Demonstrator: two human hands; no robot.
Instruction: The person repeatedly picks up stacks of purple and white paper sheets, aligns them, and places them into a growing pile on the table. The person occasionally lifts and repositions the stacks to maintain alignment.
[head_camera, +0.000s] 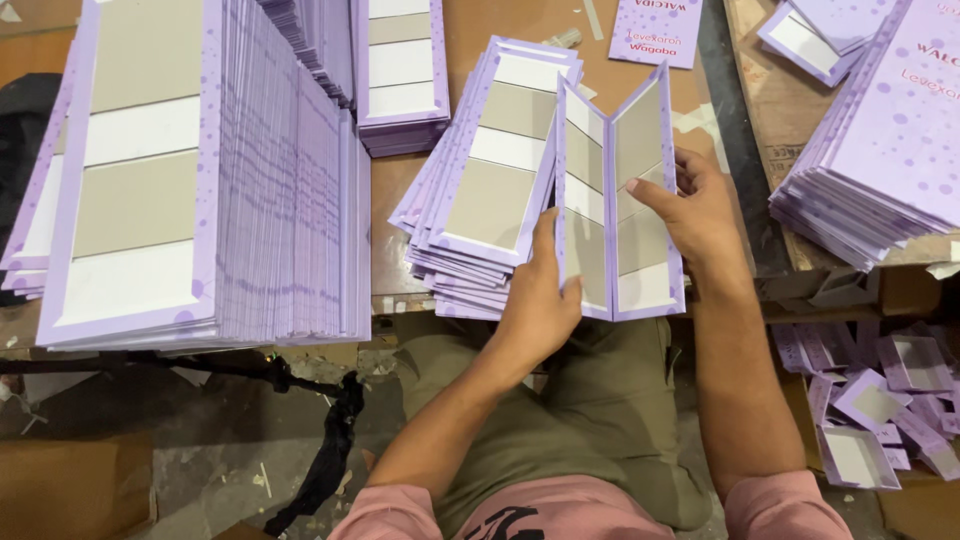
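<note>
Two hands grasping one folded lilac cardboard cover (620, 200) above a wooden table (400, 200).
Left hand (540, 300) and right hand (695, 210) pinch its two grey-and-white panels; one fanned stack of matching covers (480, 190) lies just beside.

Bright, even light falls from overhead, casting only soft shadows beneath the stacked lilac cardboard sheets (300, 180). Focus is sharp in the centre; straight edges bow slightly toward the corners.
</note>
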